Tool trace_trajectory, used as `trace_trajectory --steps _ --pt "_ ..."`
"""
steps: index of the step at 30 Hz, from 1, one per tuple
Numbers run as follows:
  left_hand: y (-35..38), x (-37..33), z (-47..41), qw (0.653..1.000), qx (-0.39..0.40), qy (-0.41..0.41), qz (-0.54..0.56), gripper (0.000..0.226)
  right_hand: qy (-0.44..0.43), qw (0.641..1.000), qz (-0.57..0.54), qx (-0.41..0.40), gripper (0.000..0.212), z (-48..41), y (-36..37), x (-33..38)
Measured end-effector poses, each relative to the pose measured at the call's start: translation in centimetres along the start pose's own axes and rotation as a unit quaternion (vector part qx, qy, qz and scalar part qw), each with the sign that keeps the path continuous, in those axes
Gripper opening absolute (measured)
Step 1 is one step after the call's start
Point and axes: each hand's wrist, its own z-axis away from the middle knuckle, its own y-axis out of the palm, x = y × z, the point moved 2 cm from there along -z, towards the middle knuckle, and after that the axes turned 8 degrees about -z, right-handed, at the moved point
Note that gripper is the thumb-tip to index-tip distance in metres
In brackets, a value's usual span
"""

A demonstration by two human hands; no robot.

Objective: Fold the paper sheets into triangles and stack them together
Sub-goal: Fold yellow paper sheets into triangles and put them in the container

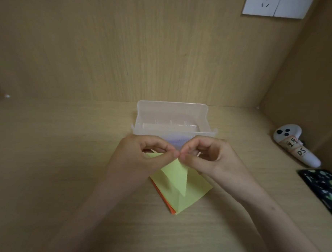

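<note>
Yellow sheet (175, 172) between both grips (138, 159) (209, 158)

Yellow-green sheet (177, 172) half-folded, raised above flat paper stack (190, 198), orange bottom layers.

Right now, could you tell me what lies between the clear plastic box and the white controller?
Only bare wooden desktop lies between the clear plastic box and the white controller, seen in the head view.

One wide-angle view is taken from the head, aimed forward and down, close over the bench (59, 176).
</note>
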Motion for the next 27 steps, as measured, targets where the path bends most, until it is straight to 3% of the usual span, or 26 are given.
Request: trace_trajectory --steps 8,15,27 --pt "0.0 -0.2 0.2 0.999 -0.005 0.010 -0.034 0.015 -0.008 1.000 -0.007 0.002 0.008 -0.2 0.1 -0.2" --pt "0.0 0.3 0.3 0.999 -0.001 -0.004 -0.042 0.002 -0.004 1.000 0.007 0.021 0.011 -0.4 0.0 0.2" --pt "-1.3 0.1 0.3 0.997 -0.049 0.005 -0.056 0.008 0.046 0.999 -0.004 -0.024 0.013 0.2 -2.3 -0.2"
